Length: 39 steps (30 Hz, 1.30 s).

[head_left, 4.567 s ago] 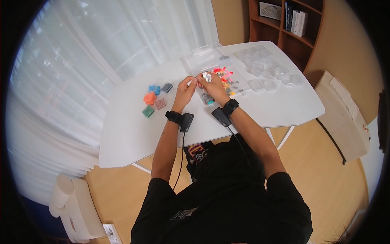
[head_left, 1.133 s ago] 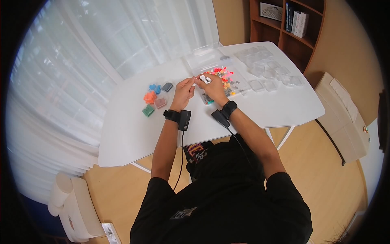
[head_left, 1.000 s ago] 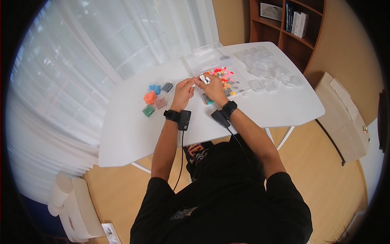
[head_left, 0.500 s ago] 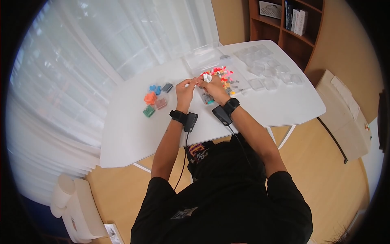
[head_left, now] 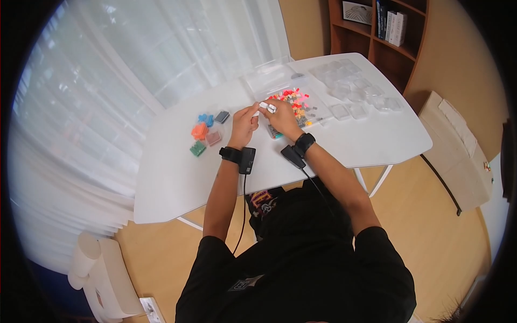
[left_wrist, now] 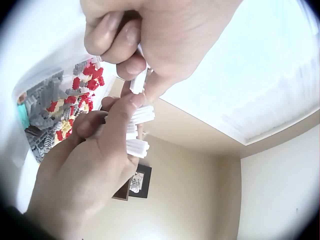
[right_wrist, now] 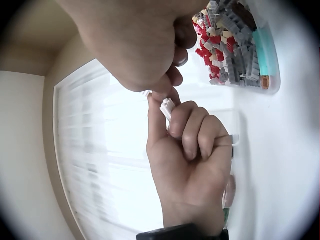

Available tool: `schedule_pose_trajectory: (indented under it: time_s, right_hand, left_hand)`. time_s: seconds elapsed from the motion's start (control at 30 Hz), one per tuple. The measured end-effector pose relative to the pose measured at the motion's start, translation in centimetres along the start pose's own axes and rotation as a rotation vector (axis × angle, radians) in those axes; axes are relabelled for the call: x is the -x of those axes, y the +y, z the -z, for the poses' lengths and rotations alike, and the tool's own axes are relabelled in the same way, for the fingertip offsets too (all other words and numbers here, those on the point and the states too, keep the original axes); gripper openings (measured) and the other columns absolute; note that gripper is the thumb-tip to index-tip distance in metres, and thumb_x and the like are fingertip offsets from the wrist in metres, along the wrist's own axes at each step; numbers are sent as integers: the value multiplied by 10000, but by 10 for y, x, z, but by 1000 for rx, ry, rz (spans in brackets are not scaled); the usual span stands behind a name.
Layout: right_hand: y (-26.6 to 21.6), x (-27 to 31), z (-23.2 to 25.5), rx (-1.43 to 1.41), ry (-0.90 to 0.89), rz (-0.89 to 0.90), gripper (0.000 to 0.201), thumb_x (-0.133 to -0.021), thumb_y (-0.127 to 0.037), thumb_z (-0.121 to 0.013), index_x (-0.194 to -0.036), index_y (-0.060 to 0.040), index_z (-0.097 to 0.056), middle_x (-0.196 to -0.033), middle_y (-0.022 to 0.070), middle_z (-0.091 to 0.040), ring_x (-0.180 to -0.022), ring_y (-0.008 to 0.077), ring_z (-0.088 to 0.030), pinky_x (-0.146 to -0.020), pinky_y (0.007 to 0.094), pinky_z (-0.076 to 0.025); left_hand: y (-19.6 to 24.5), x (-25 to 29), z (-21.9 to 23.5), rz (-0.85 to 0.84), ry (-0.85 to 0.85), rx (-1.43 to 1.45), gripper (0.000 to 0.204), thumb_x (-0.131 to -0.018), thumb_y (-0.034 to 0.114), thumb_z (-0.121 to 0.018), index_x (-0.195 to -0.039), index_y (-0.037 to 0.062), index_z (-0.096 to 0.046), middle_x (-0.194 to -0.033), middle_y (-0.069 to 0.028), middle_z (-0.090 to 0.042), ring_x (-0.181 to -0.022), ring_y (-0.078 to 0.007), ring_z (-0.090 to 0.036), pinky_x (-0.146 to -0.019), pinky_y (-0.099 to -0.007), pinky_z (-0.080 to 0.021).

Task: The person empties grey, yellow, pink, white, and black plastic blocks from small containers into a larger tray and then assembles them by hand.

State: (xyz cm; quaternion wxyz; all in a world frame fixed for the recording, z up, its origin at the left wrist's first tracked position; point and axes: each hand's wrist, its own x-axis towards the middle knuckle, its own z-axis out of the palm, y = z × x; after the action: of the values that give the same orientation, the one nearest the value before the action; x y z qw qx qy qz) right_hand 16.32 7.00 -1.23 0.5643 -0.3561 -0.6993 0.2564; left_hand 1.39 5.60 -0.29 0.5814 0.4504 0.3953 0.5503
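Observation:
In the head view my left hand (head_left: 245,128) and right hand (head_left: 284,117) meet over the near-left part of a clear plastic box of toy bricks. Between thumb and finger, my left hand pinches a slim white toy brick (right_wrist: 167,108), its other fingers curled into the palm. My right hand grips several white toy bricks (left_wrist: 142,115), which stick out past its thumb in the left wrist view. The fingertips of both hands come together at these bricks. Red, grey, cream and pink loose bricks (right_wrist: 220,50) fill the box (right_wrist: 274,82) beneath.
Left of the hands sit small containers of sorted bricks: green (head_left: 197,148), orange (head_left: 199,131), blue (head_left: 205,119), dark grey (head_left: 221,116) and brownish red (head_left: 214,138). Several small clear boxes (head_left: 358,111) spread over the right of the white table (head_left: 377,142). A bookshelf (head_left: 353,37) stands behind.
The left hand's fingers, more extended half a second ago, are now curled, and its wrist has turned slightly left. The white bricks in the right hand have tilted. Both hands stay together over the box.

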Motion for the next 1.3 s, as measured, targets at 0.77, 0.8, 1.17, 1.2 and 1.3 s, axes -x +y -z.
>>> schedule_pose_trajectory:
  time_s: [0.77,0.8,1.17,1.2,1.3]
  right_hand:
    - [20,-7,-1,-218,103,-113,234,-827,-131,-613,-1005,8,-675,-754,150,-681,-630,179,-630,-608,308,-480]
    - [19,-7,0,-208,106,-139,249,-831,-134,-603,-1027,4,-673,-784,157,-686,-639,178,-633,-611,307,-484]
    - [5,-10,16,-489,-121,-433,147,-837,-161,-636,-885,-29,-679,-685,25,-624,-558,78,-534,-485,231,-394]
    - [4,-9,17,-505,-182,-453,133,-834,-169,-648,-846,-39,-671,-672,15,-611,-549,69,-518,-468,225,-376]
    - [4,-10,19,-486,-230,-438,141,-824,-188,-663,-806,-49,-654,-655,7,-605,-544,68,-520,-464,228,-373]
  left_hand:
    - [-2,0,-2,-10,31,-223,291,-920,317,-588,-892,31,-635,-583,50,-404,-440,-15,-274,-404,-187,-193]
    - [-3,0,-4,2,14,-235,299,-919,331,-590,-885,38,-641,-590,53,-407,-445,-11,-267,-406,-186,-187]
    - [-7,-4,-1,64,-164,-189,316,-951,359,-533,-883,57,-595,-582,70,-374,-447,-12,-255,-410,-182,-183]
    - [-9,-5,1,99,-195,-147,317,-956,363,-521,-900,58,-588,-578,72,-364,-445,-15,-253,-408,-182,-187]
    - [-10,-8,5,109,-194,-68,310,-949,375,-532,-918,70,-583,-570,78,-349,-441,-16,-256,-410,-189,-191]
